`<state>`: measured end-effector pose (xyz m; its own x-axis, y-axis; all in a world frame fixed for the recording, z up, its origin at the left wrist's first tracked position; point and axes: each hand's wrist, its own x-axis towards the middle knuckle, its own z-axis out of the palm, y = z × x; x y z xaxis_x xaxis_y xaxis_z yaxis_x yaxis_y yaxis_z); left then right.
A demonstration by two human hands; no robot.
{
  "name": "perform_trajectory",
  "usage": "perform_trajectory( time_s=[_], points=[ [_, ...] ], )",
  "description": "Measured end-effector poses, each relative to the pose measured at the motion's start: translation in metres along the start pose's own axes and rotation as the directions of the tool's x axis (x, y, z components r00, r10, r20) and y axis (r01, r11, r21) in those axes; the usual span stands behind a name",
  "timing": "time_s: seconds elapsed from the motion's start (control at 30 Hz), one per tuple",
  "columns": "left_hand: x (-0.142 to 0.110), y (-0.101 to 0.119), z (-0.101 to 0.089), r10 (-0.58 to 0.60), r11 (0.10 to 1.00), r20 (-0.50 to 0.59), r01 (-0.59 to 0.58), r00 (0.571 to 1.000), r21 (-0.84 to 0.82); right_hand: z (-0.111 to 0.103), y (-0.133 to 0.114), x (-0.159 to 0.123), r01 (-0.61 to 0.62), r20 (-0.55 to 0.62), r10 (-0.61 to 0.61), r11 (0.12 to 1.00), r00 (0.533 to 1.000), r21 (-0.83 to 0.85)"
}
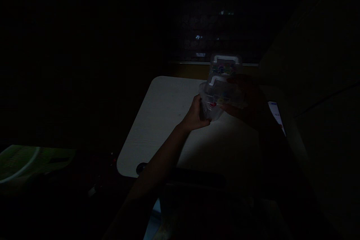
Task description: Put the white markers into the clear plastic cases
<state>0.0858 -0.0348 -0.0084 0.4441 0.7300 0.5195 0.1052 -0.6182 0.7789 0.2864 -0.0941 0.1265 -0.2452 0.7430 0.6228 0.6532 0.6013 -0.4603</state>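
Note:
A clear plastic box is held above the table, toward its far right part. My left hand grips the box's left side, thumb below and fingers up along the wall. On the other side my right hand is closed on the clear lid, which has a white handle and sits tilted over the box. Whether the lid is fully apart from the box I cannot tell. A red spot shows at the box's front. Just behind stands a second clear box with a white handle and colourful small contents.
The pale table has rounded corners. A lit phone lies at its right edge. A dark round object sits near the front left edge. The room is very dark, with a wall at the right.

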Motion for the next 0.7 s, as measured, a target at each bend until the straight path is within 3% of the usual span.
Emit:
perform_trajectory(
  time_s=[0.13, 0.4, 0.7],
  points=[
    [0.000, -0.002, -0.003, 0.021, 1.000, -0.027, -0.021, 0.999, -0.020, 0.000, 0.005, 0.001, -0.014, -0.009, 0.014, 1.000, 1.000, 0.001],
    [-0.002, -0.001, 0.003, -0.078, 0.967, -0.012, 0.073, 0.997, -0.245, 0.001, 0.007, 0.000, 0.015, -0.039, -0.016, 1.000, 0.999, -0.022],
    [0.000, 0.001, 0.009, -0.076, 0.996, -0.038, 0.073, 0.996, -0.058, 0.008, 0.011, 0.002, 0.072, -0.046, -0.070, 0.997, 0.996, 0.024]
  ],
)
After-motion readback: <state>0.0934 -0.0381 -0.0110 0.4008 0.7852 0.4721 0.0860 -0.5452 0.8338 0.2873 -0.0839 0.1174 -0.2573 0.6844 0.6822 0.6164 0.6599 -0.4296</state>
